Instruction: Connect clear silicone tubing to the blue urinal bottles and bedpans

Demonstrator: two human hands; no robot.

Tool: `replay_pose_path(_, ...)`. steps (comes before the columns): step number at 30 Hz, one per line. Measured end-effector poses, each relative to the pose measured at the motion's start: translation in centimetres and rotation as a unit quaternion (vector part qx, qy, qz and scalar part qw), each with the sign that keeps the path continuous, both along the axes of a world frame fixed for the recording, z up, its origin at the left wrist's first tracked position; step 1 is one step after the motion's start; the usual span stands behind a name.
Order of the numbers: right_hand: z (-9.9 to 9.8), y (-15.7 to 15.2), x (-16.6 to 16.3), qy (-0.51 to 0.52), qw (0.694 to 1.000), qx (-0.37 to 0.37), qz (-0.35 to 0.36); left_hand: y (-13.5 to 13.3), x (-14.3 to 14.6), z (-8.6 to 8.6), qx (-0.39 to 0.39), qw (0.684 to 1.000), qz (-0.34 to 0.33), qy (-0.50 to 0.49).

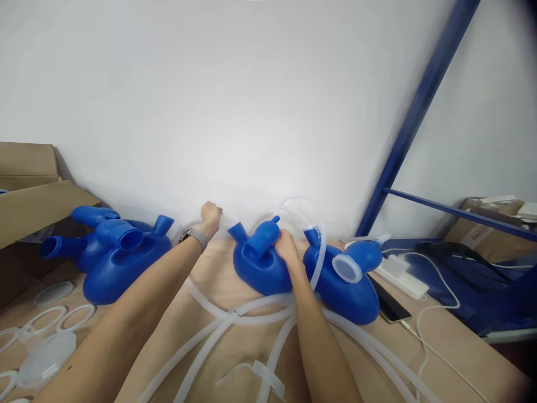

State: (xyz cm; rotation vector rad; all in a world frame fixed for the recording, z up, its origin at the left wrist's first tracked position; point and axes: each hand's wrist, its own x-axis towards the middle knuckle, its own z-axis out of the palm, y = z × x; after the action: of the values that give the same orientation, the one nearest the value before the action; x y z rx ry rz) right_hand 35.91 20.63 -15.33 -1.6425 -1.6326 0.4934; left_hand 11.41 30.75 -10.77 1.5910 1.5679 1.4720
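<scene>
My left hand reaches to the back edge of the table by the wall, its fingers curled; whatever may be inside them is hidden. To its right stands a blue plastic urinal bottle with an upright side spout. My right hand is closed on the right side of this bottle's wide neck, partly hiding it. Another blue bottle sits just right of my right wrist, with a translucent cap on its mouth and a clear tube beside it. Coiled translucent tubing lies in front, passing under my right forearm.
More blue bottles cluster at left beside an open cardboard box. Translucent lids and rings lie at front left. A phone, a white power strip and cables are at right, near a blue metal frame. A white wall rises behind.
</scene>
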Motion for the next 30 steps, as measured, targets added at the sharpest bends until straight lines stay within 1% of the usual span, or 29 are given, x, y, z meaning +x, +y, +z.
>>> replay_pose_path(3,0.0,0.0,0.0,0.003,1.0,0.006,0.001,-1.1,-2.3,-0.1,0.047,0.996,0.035,0.066)
replay_pose_path(5,0.0,0.0,0.0,0.005,1.0,0.01,0.003,-2.1,-3.1,-0.5,0.071,0.99,0.015,0.121)
replay_pose_path(7,0.0,0.1,0.1,0.007,1.0,0.012,0.009,-3.1,-3.2,-1.0,0.074,0.98,-0.04,0.177)
replay_pose_path(9,-0.1,0.3,0.1,0.011,1.0,0.014,0.016,-4.0,-2.9,-1.1,0.067,0.966,-0.11,0.224)
replay_pose_path(12,-0.2,0.4,0.3,0.017,0.999,0.018,0.03,-4.9,-2.5,-0.8,0.055,0.943,-0.193,0.264)
replay_pose_path(16,-0.4,0.4,0.4,0.028,0.998,0.031,0.057,-5.4,-3.2,0.5,0.028,0.925,-0.26,0.275)
replay_pose_path(20,-0.7,0.6,0.4,0.042,0.993,0.041,0.098,-5.9,-3.8,1.4,-0.002,0.917,-0.292,0.271)
replay_pose_path(25,-1.0,0.8,0.6,0.065,0.987,0.053,0.138,-6.6,-3.6,0.9,-0.023,0.919,-0.305,0.25)
replay_pose_path(30,-0.8,0.5,0.6,0.082,0.98,0.074,0.164,-7.2,-3.9,0.5,-0.052,0.92,-0.322,0.217)
